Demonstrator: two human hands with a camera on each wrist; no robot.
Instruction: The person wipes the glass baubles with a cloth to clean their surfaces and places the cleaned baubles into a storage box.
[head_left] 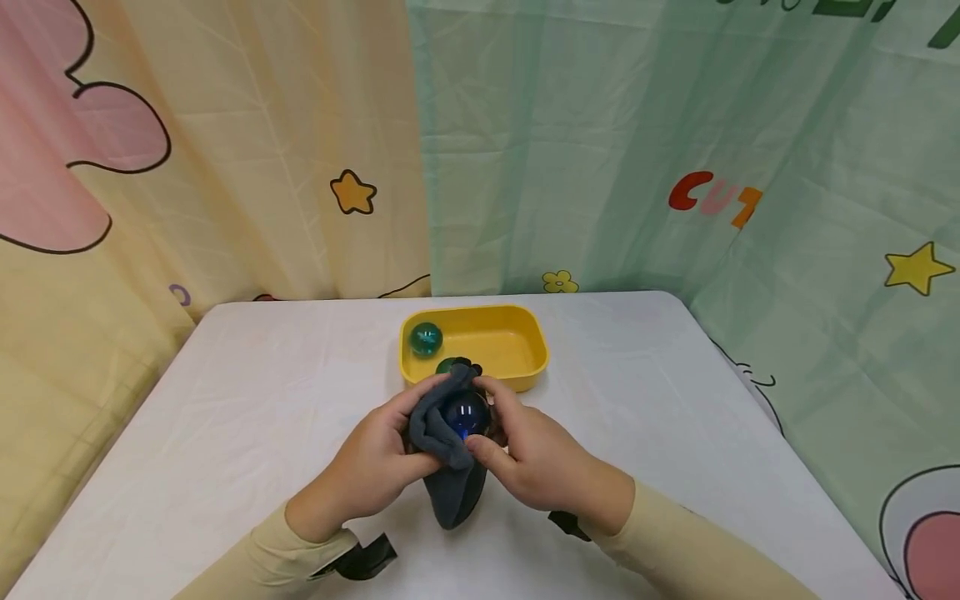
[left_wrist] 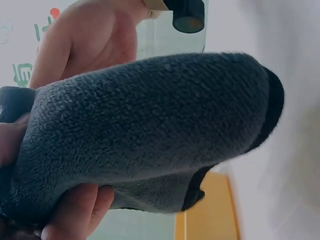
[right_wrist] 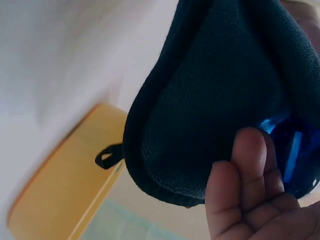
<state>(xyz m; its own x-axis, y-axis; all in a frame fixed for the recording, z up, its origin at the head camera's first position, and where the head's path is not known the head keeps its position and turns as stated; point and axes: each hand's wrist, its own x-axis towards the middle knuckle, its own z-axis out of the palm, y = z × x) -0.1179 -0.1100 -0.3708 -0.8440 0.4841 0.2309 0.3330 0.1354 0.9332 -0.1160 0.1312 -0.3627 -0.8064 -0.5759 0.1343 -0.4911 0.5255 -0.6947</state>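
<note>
A shiny blue glass-like ball [head_left: 467, 413] is held between both hands in front of the yellow tray. Wrapped partly around its left side is a dark grey-blue cloth [head_left: 454, 495], whose lower end hangs down. The left hand [head_left: 378, 458] grips the cloth against the ball with thumb and fingers. From the other side the right hand [head_left: 536, 454] holds the ball, thumb at its lower front. The right wrist view shows the ball [right_wrist: 300, 155] beside the right fingers, the cloth [right_wrist: 215, 110] behind them. In the left wrist view the cloth [left_wrist: 150, 115] hides the ball.
Behind the hands stands a yellow tray [head_left: 495, 313] on a white-covered table [head_left: 285, 400]. A green ball [head_left: 426, 339] lies in its left part; a second green ball [head_left: 446, 365] is partly hidden by the cloth. Printed curtains [head_left: 555, 150] hang around the table.
</note>
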